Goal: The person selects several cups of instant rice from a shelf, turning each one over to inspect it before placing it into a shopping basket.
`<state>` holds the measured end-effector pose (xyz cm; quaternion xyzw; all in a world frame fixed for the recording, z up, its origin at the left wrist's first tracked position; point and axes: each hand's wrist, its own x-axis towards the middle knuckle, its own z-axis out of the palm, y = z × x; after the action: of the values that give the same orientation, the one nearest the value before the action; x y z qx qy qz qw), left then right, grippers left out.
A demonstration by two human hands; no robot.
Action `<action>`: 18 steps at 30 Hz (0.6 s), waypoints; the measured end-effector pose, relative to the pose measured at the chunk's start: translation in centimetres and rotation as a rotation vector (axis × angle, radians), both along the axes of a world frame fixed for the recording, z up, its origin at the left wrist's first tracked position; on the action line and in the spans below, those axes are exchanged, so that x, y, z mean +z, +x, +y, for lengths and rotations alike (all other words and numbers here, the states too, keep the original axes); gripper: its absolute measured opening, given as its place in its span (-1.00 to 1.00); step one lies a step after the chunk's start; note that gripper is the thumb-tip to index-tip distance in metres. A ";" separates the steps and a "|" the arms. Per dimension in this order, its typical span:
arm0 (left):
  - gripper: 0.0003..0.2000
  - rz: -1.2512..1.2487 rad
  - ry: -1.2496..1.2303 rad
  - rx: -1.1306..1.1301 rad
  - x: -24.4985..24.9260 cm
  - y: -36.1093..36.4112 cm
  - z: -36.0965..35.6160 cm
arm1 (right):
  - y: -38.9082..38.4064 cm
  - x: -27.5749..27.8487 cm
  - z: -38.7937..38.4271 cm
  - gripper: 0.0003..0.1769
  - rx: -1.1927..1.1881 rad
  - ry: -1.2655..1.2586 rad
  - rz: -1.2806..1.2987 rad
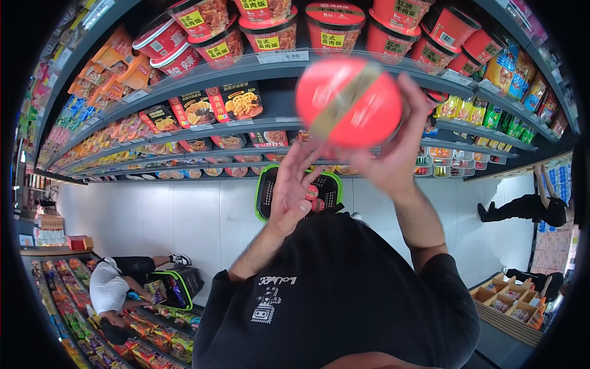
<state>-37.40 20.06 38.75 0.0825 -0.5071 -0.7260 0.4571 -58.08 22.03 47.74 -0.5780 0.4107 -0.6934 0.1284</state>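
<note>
My right hand (402,150) grips a round red instant-food tub (335,101), raised in front of the shelves. Its top faces me, crossed by a dull gold band, and motion smears it a little. Slightly lower and to the left, my left hand (286,200) is open, fingers apart, holding nothing. Behind that hand, a black shopping basket with a bright green rim (262,184) is low down near the floor. Inside it, small red round tops (318,205) show past my fingers. Part of the basket is hidden by my hand and shirt.
Similar red tubs (335,31) line the upper shelf ahead. Boxed meals (239,103) sit on the shelf below. At lower left a person (110,286) crouches beside another green-rimmed basket (178,289). Another person's legs (516,209) show at right, near wooden display bins (507,301).
</note>
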 end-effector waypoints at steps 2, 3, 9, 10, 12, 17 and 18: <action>0.03 0.024 0.030 -0.038 -0.8 0.2 0.3 | -1.5 2.2 -4.4 0.23 -0.098 -0.163 0.040; 0.04 0.003 0.032 -0.036 -0.7 0.3 0.5 | -2.4 3.4 -6.7 0.18 -0.245 -0.207 0.121; -0.05 0.051 0.028 -0.050 -0.8 1.5 1.8 | -3.6 6.6 -16.2 0.11 -0.329 -0.222 -0.023; -0.06 0.072 0.050 -0.036 -0.9 1.8 1.9 | -4.3 6.0 -17.7 0.11 -0.321 -0.226 -0.016; -0.07 0.101 0.078 -0.013 -1.1 2.4 2.2 | -4.9 5.5 -19.2 0.25 -0.751 -0.100 0.290; -0.05 0.080 0.069 0.067 -1.2 3.6 2.7 | -5.2 6.1 -18.8 0.17 -0.587 0.002 0.300; -0.05 0.087 0.072 0.078 -1.2 3.6 2.8 | -5.5 5.9 -19.0 0.17 -0.575 0.002 0.308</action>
<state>-33.77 22.86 37.50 0.0869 -0.4566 -0.7284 0.5034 -63.59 3.01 53.67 -0.5362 0.5725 -0.6053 -0.1356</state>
